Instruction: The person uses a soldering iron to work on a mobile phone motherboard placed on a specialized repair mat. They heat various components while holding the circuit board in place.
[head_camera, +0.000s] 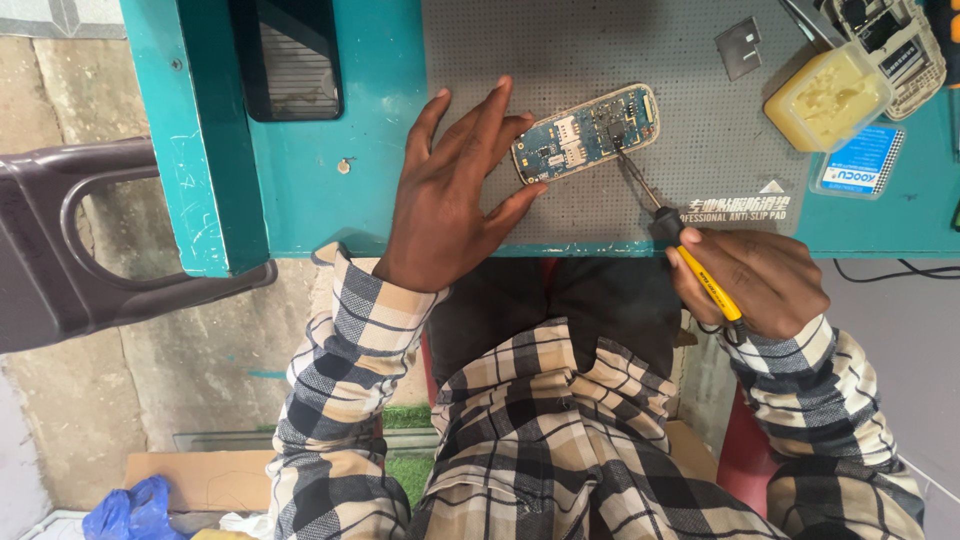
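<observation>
Hands work over a grey perforated anti-slip mat (700, 100) on a teal-painted workbench (330, 190). Our left hand (450, 195) lies flat and spread, its fingertips (527, 125) and thumb pressing the left end of a blue, oblong phone circuit board (585, 132) that rests on the mat. Our right hand (750, 280) closes around a soldering iron with a yellow and black handle (690, 255), whose dark metal tip touches the board's lower edge. We see a square tub of yellow flux paste (828, 95) to the right, a small metal shield plate (738, 47) nearby, and a dark phone (287, 58) lying to the left.
</observation>
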